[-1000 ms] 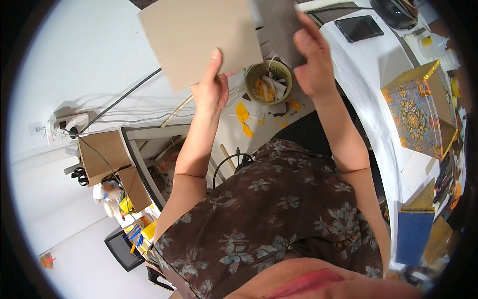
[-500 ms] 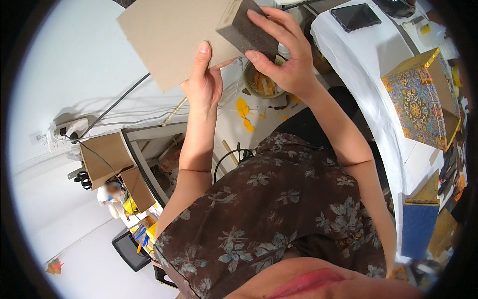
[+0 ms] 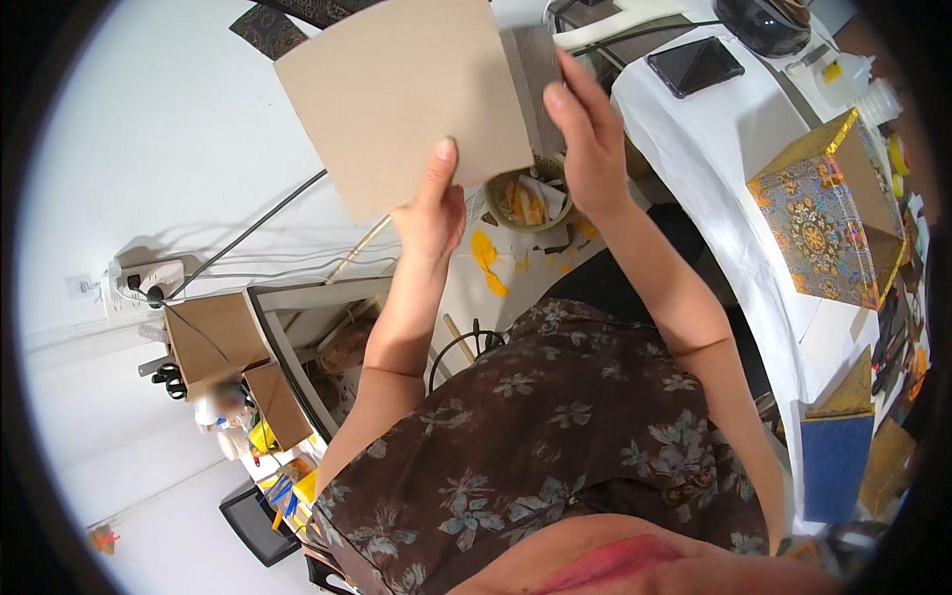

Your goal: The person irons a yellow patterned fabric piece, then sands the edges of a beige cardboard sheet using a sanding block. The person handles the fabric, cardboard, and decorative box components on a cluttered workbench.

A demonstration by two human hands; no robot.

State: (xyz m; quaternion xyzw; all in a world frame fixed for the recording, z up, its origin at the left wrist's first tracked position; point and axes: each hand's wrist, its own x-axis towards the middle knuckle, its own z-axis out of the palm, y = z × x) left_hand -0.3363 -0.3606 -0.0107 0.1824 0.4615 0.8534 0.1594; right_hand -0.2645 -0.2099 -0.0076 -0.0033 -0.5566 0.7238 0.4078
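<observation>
A stiff beige board is raised at the top of the view. My left hand grips its lower edge, thumb across the front face and fingers mostly hidden behind. Along the board's right edge lies a dark grey sanding block, seen nearly edge-on. My right hand is closed around that block and presses it to the edge; part of its fingers are behind the block.
Below the board stands a round bin of scraps, with yellow scraps on the floor. A white-covered table on the right bears a phone and a patterned box. Cables run along the left wall.
The board has turned more face-on and shifted right and down. The sanding block has swung from a tilted position at the board's corner to lie along its right edge, slightly blurred.
</observation>
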